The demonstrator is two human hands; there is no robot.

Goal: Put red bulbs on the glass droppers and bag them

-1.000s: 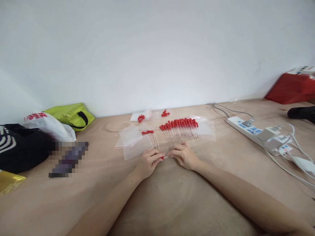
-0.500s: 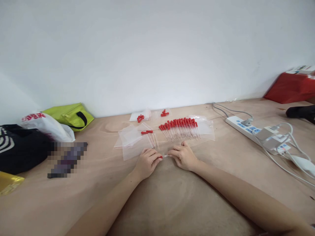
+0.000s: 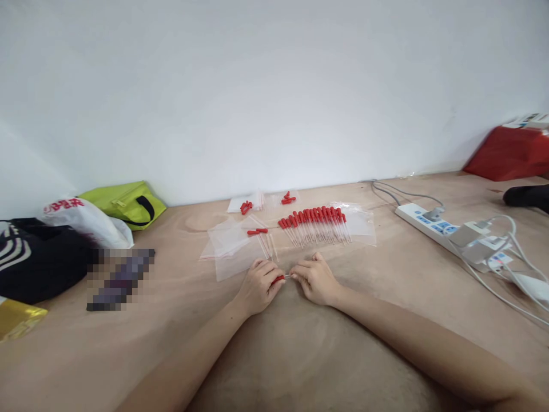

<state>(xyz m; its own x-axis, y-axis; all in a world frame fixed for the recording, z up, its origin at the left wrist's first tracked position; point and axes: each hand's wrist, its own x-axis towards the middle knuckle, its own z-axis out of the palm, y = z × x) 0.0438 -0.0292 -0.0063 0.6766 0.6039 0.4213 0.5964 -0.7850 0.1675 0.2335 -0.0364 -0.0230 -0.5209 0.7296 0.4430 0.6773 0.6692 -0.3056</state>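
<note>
Our left hand [image 3: 258, 285] has its grip closed, fingertips wrapped on a red, rounded, rubbery-looking bulb [image 3: 278, 279]. Our right hand [image 3: 315, 280] has its grip pinched nearly to nothing on a slim clear tube [image 3: 287, 276]; a short length shows between the two grips. We can't tell how deep the tube sits in the bulb.

Landmark: the fanned row of clear droppers with red bulbs [image 3: 315, 222]. Bulb and tube lie on the near side of that row, off its left half. Shared long axis runs left-right, roughly level, bulb end left, tube end right. Right hand is the nearer one to the row.

The row's red ends face away from us, its clear stems point our way. Tube stock looks smooth and glossy, glass or plastic unclear.

Left of the row: two loose red bulbs [image 3: 257, 231] end to end, plus thin pale tubes [image 3: 274, 250], by flat translucent plastic bags [image 3: 235, 266]. Beyond the row, to its left: two small heaps of red bulbs [image 3: 246, 207]. Right of the row: a white plastic power strip [image 3: 414, 213]. All on our tan, faintly grained desk [image 3: 343, 366].
</note>
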